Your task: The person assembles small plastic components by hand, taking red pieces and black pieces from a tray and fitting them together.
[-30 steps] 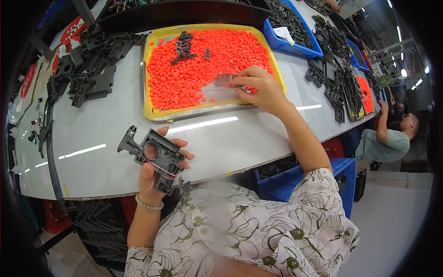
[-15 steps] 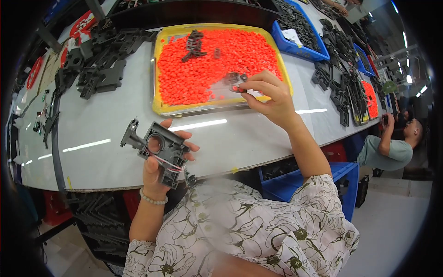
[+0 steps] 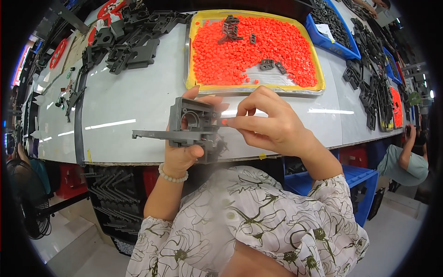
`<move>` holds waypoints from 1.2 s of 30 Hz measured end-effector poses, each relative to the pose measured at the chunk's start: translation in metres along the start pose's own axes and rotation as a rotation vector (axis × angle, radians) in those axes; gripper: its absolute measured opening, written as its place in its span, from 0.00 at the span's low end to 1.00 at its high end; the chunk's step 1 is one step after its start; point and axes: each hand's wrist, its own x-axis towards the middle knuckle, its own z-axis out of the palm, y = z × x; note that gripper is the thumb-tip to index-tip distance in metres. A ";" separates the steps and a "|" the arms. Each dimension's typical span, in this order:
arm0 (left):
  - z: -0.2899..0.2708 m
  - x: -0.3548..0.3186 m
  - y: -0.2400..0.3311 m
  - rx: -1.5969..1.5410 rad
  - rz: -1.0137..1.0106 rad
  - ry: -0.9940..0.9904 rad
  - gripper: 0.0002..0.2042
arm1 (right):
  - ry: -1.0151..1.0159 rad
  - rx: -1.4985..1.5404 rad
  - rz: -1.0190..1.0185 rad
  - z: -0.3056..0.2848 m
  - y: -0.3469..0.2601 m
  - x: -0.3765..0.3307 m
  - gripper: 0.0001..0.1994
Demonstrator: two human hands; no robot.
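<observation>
Grey plastic housing [image 3: 191, 127] sits in your left hand [image 3: 184, 154], held up just in front of the near edge of the white worktop [image 3: 134, 99]; your fingers are curled tight around its lower part and your thumb lies along its back, while a long flat arm of the part sticks out to your left. At the far edge of the worktop, straight ahead of you, rests the yellow tray [image 3: 256, 48], filled with small orange pellets [image 3: 240, 44] and a few dark pieces lying among them. Toward the far left corner lies a heap of dark grey moulded parts [image 3: 134, 39], and along the right edge more dark parts [image 3: 369, 87] are spread beside a blue bin [image 3: 332, 27]. Your right hand [image 3: 272, 127] is just beside the housing, thumb and forefinger pinched shut on one orange pellet [image 3: 224, 122], which is touching the housing's right side; the other fingers are loosely spread above.
</observation>
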 end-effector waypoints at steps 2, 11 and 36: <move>-0.002 -0.001 -0.001 0.012 0.003 -0.016 0.51 | -0.020 -0.014 -0.019 0.002 0.001 0.000 0.17; -0.002 0.001 -0.004 0.131 -0.005 -0.056 0.48 | -0.242 -0.081 -0.055 -0.004 -0.004 0.006 0.24; 0.001 -0.002 -0.009 0.162 0.083 0.068 0.48 | -0.002 0.047 -0.003 0.024 0.007 -0.012 0.12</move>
